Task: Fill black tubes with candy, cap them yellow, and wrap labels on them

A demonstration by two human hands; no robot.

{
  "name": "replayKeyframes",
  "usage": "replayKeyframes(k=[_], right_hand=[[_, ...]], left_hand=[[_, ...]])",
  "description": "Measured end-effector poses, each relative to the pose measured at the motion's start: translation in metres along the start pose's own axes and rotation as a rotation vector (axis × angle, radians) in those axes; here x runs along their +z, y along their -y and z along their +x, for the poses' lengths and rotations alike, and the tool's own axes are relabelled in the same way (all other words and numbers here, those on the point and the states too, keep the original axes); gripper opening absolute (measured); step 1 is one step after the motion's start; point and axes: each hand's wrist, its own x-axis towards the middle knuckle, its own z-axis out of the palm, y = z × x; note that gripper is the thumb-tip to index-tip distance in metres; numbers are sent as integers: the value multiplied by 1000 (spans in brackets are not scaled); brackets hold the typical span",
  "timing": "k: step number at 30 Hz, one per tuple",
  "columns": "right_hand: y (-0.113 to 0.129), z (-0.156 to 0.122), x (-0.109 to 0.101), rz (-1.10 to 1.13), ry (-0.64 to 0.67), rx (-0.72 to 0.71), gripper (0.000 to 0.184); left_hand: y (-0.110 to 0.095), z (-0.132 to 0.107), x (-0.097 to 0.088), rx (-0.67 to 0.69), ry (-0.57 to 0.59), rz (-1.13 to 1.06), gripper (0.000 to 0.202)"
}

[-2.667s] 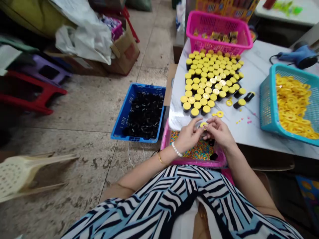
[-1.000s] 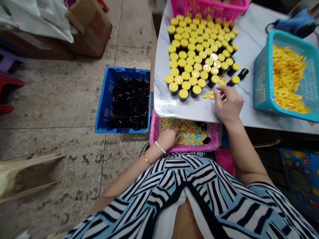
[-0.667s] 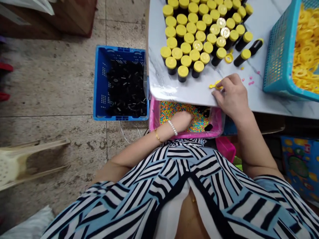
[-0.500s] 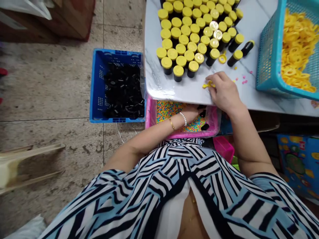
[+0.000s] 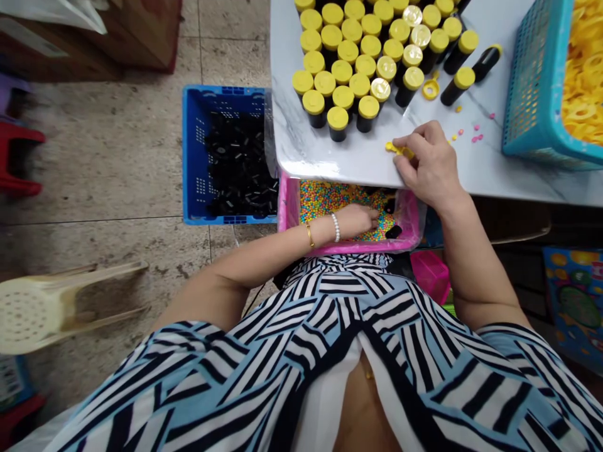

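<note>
My left hand (image 5: 357, 221), with a white bead bracelet and a gold bangle on its wrist, is down in a pink tray (image 5: 346, 247) of tiny coloured balls (image 5: 320, 196). Its fingers are curled among the balls; what they hold, if anything, is hidden. Two black containers (image 5: 393, 232) lie by the fingers at the tray's right end. On the table's front edge, my right hand (image 5: 431, 164) pinches a small yellow plastic piece (image 5: 400, 150) between thumb and fingers. Beyond it stand many black tubes with yellow lids (image 5: 338, 119), and a loose yellow ring (image 5: 430, 89).
A teal basket (image 5: 532, 135) of yellow ring parts (image 5: 586, 75) stands on the marbled table (image 5: 330, 157) at right. On the left, a blue crate (image 5: 193, 157) holds black parts (image 5: 242, 163). A cream stool (image 5: 38, 314) and cardboard boxes (image 5: 136, 31) are on the floor.
My left hand has drawn back a little toward me and away from the black containers, and its fingers now show. My right hand still pinches the yellow piece. The view has shifted slightly.
</note>
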Motion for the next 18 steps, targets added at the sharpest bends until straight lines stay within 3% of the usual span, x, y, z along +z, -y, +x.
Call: replayKeyframes(k=[3,6,9,14,18], right_hand=[[1,-3,-6,47,-4,10,26],[-2,-5,-11,88,-12,20,22],[-8,-3,-10,127,-6,35,18],[-13,1,-2,250,-63,129,21],[-17,-1,-3,342,-81,166,27]], left_hand=[[4,-16,0,20,-107,-139,29],[8,-35,-2,28,-285,-414,39],[7,-49,-6,27,-400,-616,35],[-7,-58,-17,25,-443,-658,28],[-21,-70,-34,22,-580,-591,32]])
